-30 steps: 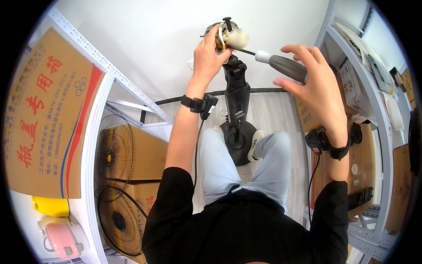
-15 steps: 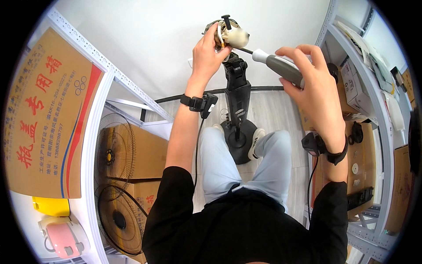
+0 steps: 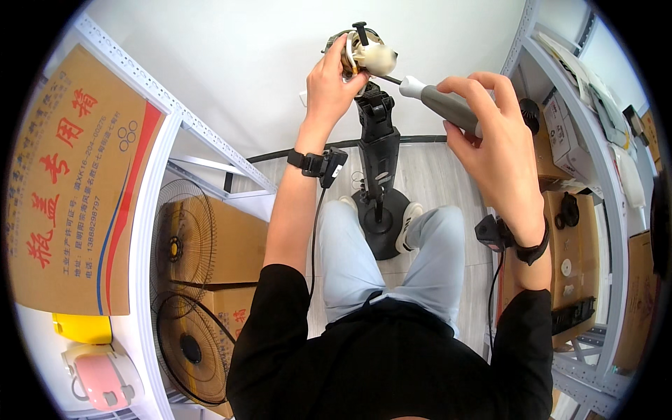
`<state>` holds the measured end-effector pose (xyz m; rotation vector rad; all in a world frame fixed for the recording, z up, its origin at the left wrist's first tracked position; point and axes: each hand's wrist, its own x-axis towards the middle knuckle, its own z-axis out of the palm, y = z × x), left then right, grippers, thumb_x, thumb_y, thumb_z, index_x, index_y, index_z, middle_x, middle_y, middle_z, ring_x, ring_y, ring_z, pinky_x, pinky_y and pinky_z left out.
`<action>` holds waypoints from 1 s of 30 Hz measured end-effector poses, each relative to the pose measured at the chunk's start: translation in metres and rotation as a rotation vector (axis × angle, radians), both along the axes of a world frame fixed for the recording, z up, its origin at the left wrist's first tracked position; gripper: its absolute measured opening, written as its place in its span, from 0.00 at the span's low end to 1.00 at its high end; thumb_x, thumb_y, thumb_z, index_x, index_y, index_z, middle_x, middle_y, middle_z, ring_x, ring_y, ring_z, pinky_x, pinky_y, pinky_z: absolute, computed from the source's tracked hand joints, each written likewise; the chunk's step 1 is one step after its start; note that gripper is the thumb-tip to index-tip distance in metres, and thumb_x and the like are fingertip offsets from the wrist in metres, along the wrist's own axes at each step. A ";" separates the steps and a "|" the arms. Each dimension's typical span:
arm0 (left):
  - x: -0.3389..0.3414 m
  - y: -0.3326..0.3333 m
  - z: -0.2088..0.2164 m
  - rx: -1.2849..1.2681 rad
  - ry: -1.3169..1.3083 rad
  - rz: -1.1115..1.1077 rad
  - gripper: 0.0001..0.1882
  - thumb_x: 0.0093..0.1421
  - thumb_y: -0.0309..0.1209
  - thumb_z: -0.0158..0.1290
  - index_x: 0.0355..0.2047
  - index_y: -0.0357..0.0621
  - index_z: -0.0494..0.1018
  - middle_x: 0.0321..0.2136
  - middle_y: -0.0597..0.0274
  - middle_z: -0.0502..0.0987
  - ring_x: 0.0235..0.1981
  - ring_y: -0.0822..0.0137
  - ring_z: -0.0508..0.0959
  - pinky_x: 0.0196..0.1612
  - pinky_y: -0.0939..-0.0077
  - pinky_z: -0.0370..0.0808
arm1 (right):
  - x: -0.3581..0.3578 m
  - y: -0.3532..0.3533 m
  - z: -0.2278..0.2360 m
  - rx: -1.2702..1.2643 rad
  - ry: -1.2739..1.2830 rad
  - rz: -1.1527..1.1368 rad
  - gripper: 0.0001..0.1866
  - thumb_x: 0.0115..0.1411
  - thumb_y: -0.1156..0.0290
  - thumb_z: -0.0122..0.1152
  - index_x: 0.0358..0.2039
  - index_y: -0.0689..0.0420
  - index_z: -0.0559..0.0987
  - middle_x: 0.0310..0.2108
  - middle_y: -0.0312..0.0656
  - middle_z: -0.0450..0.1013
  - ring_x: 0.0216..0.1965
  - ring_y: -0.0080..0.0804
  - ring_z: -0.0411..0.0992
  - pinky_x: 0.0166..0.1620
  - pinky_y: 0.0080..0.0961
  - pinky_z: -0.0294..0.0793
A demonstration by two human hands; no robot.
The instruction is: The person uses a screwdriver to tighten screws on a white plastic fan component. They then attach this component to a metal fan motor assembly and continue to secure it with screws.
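A fan's motor head (image 3: pixel 378 59), with a cream cover and a black knob on top, sits on a black stand column (image 3: pixel 378 133) before the wall. My left hand (image 3: pixel 329 87) grips the head's left side, fingers up along it and thumb near its underside. In my right hand (image 3: pixel 498 140) is a screwdriver (image 3: pixel 451 106) with a grey handle and white collar, held between thumb and fingers. Its shaft points left and up toward the underside of the motor head. The tip is hidden behind the head, so contact cannot be made out.
Wire fan guards (image 3: pixel 185 238) lean against cardboard boxes (image 3: pixel 241 241) at left, below a shelf with a large carton (image 3: pixel 84 182). On the right, a metal rack (image 3: pixel 616 294) holds boxes and loose black parts. The stand's round base (image 3: pixel 381 241) is between my feet.
The screwdriver has shifted very slightly left and up, and the fingers of my right hand have turned a little on its handle. My left hand keeps its place on the motor head.
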<state>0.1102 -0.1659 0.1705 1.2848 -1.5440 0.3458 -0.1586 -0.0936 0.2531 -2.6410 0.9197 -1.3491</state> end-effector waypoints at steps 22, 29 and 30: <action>0.000 0.002 0.000 0.077 0.017 0.041 0.37 0.45 0.31 0.65 0.58 0.43 0.67 0.28 0.58 0.76 0.28 0.62 0.77 0.32 0.70 0.74 | -0.011 -0.002 0.006 0.095 0.015 -0.011 0.14 0.56 0.68 0.66 0.42 0.52 0.76 0.36 0.46 0.76 0.28 0.42 0.77 0.28 0.30 0.74; -0.001 0.001 0.000 0.050 0.022 0.019 0.37 0.45 0.31 0.65 0.57 0.42 0.67 0.27 0.58 0.76 0.27 0.62 0.76 0.32 0.69 0.74 | -0.004 0.002 -0.003 0.002 0.049 -0.061 0.15 0.54 0.71 0.66 0.42 0.51 0.75 0.38 0.44 0.74 0.27 0.42 0.76 0.29 0.31 0.76; -0.002 0.001 0.001 0.058 0.023 0.023 0.37 0.45 0.31 0.65 0.57 0.42 0.67 0.27 0.58 0.76 0.27 0.61 0.76 0.32 0.69 0.74 | -0.003 -0.002 -0.006 0.006 0.052 -0.113 0.15 0.54 0.72 0.66 0.42 0.51 0.75 0.40 0.43 0.73 0.26 0.42 0.76 0.30 0.32 0.76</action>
